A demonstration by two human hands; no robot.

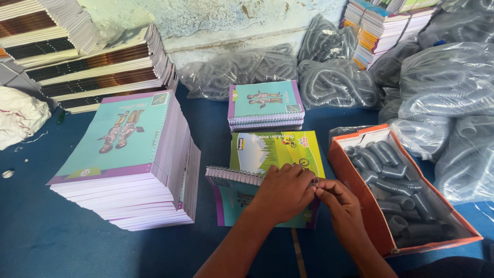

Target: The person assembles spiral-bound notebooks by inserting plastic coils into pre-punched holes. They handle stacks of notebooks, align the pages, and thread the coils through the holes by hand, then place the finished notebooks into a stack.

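Observation:
A notebook [242, 198] lies open and folded on the blue floor in front of me, its green cover [278, 149] turned back and a wire spiral [234, 175] running along its edge. My left hand [283, 193] rests on the notebook with fingers curled at the binding edge. My right hand [342, 206] meets it from the right, fingertips pinching the small dark end of the spiral [312, 181] together with the left fingers.
A tall pile of turquoise notebooks [128, 164] stands at my left, a short spiral-bound pile [265, 105] straight ahead. An orange box of grey spiral coils [360, 180] sits at my right. Plastic bags of coils [447, 87] and more book stacks [103, 67] line the wall.

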